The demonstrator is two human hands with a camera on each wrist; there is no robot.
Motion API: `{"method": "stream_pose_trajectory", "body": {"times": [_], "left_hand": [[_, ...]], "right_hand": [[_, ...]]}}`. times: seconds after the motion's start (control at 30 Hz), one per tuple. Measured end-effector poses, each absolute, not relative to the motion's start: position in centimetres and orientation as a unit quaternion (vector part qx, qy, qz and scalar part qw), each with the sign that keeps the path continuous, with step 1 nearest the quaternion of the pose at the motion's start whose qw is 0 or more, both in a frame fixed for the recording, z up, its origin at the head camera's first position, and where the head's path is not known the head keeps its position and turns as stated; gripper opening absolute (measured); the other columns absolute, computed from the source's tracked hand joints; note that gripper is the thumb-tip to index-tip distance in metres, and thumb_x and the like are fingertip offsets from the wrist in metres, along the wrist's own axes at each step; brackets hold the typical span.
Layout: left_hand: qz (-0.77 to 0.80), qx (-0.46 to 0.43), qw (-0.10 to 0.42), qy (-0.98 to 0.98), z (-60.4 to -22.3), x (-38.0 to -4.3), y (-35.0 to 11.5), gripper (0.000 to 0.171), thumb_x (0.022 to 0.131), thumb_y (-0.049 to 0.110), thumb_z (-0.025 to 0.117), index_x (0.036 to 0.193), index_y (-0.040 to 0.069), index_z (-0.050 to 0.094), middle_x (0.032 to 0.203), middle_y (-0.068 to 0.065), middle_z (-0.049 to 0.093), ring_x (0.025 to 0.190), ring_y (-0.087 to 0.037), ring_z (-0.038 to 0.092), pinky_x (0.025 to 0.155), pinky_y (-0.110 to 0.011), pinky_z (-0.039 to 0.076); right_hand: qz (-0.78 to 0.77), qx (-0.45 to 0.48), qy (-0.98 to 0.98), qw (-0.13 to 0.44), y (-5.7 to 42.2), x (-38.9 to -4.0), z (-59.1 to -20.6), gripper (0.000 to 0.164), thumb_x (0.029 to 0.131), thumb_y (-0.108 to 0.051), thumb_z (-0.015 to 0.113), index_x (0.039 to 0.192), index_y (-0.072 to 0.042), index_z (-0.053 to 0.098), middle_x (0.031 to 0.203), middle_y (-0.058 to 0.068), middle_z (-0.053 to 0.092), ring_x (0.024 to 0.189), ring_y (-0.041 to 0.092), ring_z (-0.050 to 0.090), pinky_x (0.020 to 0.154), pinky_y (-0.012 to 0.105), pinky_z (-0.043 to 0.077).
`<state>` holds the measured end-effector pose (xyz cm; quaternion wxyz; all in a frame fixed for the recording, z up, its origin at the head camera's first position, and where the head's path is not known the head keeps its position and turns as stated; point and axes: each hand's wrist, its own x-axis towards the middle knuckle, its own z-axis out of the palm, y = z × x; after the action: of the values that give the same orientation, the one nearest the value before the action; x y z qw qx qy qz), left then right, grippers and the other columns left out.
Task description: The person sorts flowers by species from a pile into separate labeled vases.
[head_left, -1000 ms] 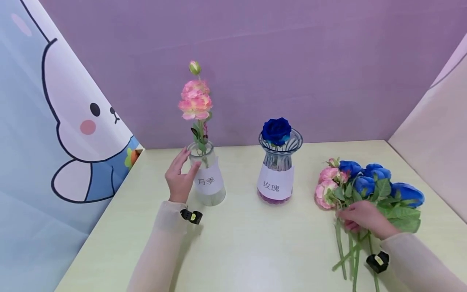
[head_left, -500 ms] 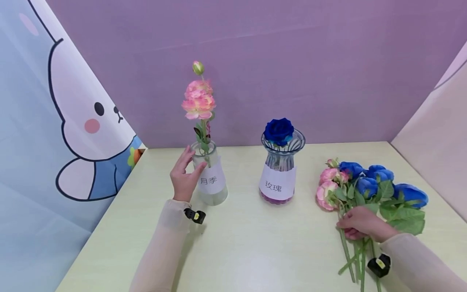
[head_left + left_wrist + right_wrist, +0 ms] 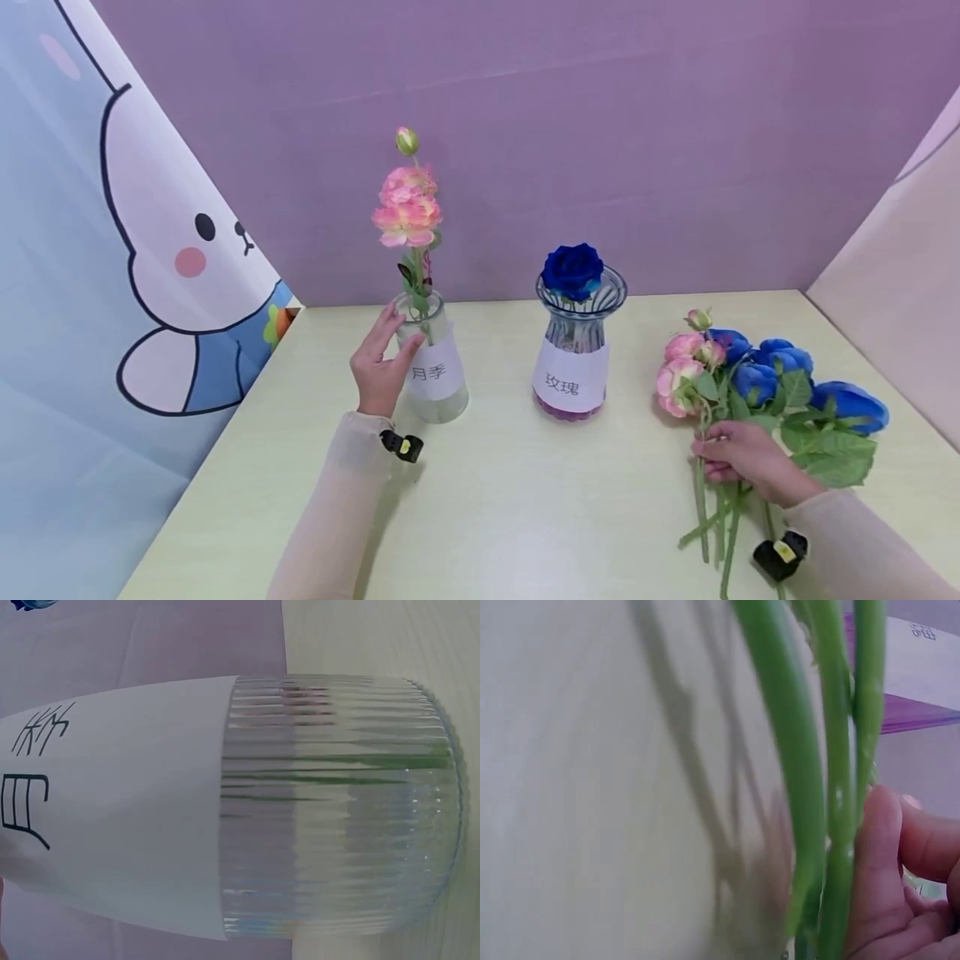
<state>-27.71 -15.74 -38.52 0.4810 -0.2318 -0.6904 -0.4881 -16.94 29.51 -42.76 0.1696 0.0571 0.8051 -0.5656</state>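
My left hand (image 3: 378, 367) holds a clear ribbed glass vase (image 3: 438, 408) near its neck, thumb in front and fingers at the far side. Its white paper label (image 3: 135, 802) fills much of the left wrist view. A pink flower (image 3: 407, 212) with a bud stands upright in that vase. On the right, my right hand (image 3: 750, 458) pinches the stem of a pink flower (image 3: 681, 375), whose head is slightly raised beside several blue roses (image 3: 847, 406). Close up in the right wrist view, green stems (image 3: 840, 862) run past the thumb and a bent finger.
A bluish glass vase (image 3: 576, 332) with a white label and purple base stands mid-table, holding one blue rose (image 3: 573, 272). A purple backdrop (image 3: 675, 150) closes off the rear, and a cartoon-print cloth (image 3: 75, 492) hangs at the left. Green leaves (image 3: 836, 458) lie by the right wrist.
The right hand has closed around the pink flower's stem and lifted its head slightly, shifting it right and up. The left hand has stayed at the clear vase.
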Motion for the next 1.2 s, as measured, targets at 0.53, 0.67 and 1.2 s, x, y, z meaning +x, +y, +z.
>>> {"method": "stream_pose_trajectory", "body": {"times": [0.53,0.67,1.2], "left_hand": [[-0.511,-0.210,0.453,-0.700,-38.5,-27.5,-15.2,0.047,0.081,0.030,0.073,0.101,-0.012,0.065,0.122,-0.027,0.057,0.118,-0.041,0.054,0.099,-0.027,0.046],[-0.511,-0.215,0.451,-0.699,-38.7,-27.6,-15.2,0.050,0.082,0.033,0.071,0.102,-0.012,0.065,0.122,-0.027,0.057,0.118,-0.041,0.053,0.099,-0.028,0.046],[-0.536,-0.206,0.428,-0.698,-38.1,-27.5,-15.4,0.048,0.079,0.029,0.073,0.101,-0.013,0.065,0.120,-0.029,0.057,0.118,-0.042,0.053,0.096,-0.026,0.047]], "right_hand": [[-0.630,0.035,0.771,0.083,29.4,-16.6,-42.2,0.005,0.096,0.003,0.049,0.093,0.007,0.051,0.080,0.001,0.063,0.068,0.009,0.063,0.065,0.024,0.059],[-0.674,0.026,0.738,0.030,29.6,-16.5,-42.2,0.005,0.096,0.003,0.051,0.094,0.001,0.055,0.079,-0.001,0.066,0.068,0.009,0.064,0.064,0.023,0.058],[-0.833,-0.019,0.552,-0.048,26.2,-17.1,-41.5,0.014,0.095,0.006,0.052,0.091,-0.004,0.061,0.084,0.006,0.068,0.076,0.012,0.069,0.074,0.021,0.057]]}}
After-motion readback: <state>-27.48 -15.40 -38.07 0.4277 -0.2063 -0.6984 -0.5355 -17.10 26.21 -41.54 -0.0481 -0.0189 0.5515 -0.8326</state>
